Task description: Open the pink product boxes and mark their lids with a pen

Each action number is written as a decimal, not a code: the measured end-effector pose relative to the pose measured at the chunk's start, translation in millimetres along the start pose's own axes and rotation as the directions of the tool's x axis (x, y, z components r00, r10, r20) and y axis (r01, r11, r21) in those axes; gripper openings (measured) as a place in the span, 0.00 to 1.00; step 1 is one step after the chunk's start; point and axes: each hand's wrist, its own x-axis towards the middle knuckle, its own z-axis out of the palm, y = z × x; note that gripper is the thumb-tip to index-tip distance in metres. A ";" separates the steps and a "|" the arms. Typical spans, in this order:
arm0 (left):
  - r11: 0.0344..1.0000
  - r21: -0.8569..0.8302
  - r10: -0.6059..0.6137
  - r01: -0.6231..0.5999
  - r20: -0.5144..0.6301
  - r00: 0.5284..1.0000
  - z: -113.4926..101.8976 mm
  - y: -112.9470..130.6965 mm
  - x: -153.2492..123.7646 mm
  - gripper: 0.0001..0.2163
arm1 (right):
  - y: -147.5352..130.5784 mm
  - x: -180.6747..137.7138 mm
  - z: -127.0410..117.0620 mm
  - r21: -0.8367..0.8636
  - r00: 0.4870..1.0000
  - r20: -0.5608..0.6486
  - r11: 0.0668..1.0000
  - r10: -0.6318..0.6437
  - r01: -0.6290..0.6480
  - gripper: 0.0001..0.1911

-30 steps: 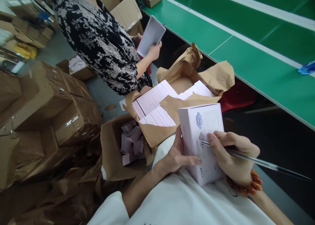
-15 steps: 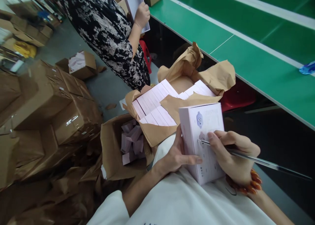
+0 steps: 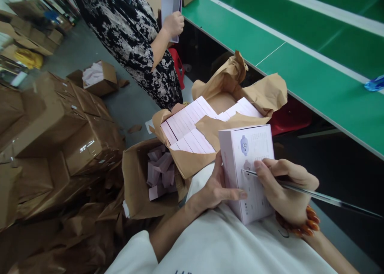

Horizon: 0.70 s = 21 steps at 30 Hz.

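Note:
A white printed box with pictures of a watch-like device on its face stands upright against my shirt. My left hand grips it by the left side, thumb across the front edge. In my right hand is a slim pen, pinched between thumb and fingers. Its tip is at the printed face, near the left edge; whether it touches, I cannot tell. Just beyond the box, an opened brown paper package holds rows of flat white cartons.
Left of my hands, an open carton contains several small pale boxes. Brown cartons are stacked further left. A green table runs along the right, with a red stool below it. A co-worker's hand holds a white box part.
My hands, the pen and the box have hardly moved. The co-worker's arm and the white box part have shifted and turned slightly.

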 end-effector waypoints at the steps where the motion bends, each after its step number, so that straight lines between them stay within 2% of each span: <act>1: 1.000 0.000 -0.001 0.001 -0.005 1.000 0.2 0.3 -0.2 0.56 | -0.7 0.5 0.2 0.004 1.000 0.002 1.000 -0.007 0.007 0.33; 7: 1.000 0.000 -0.021 0.021 -0.004 1.000 0.6 2.4 -0.7 0.56 | -0.3 0.1 -0.7 0.011 1.000 0.010 1.000 -0.021 0.020 0.30; 13: 1.000 0.000 -0.009 0.009 0.005 1.000 0.6 2.3 -0.6 0.55 | -4.1 2.7 1.9 -0.039 1.000 -0.017 0.999 -0.008 0.008 0.34; 17: 1.000 -0.003 -0.006 0.006 0.016 1.000 2.0 5.1 -0.5 0.55 | -4.8 3.2 3.3 -0.009 1.000 -0.005 1.000 0.011 -0.011 0.33; 19: 1.000 -0.005 -0.010 0.010 0.006 1.000 2.6 6.2 -0.5 0.54 | 0.6 -1.5 -2.5 0.036 0.999 -0.024 0.999 0.025 -0.025 0.30; 21: 1.000 -0.007 -0.011 0.011 -0.018 1.000 2.7 5.8 0.1 0.54 | 9.1 -8.9 -13.9 0.056 0.997 -0.033 0.996 0.072 -0.070 0.22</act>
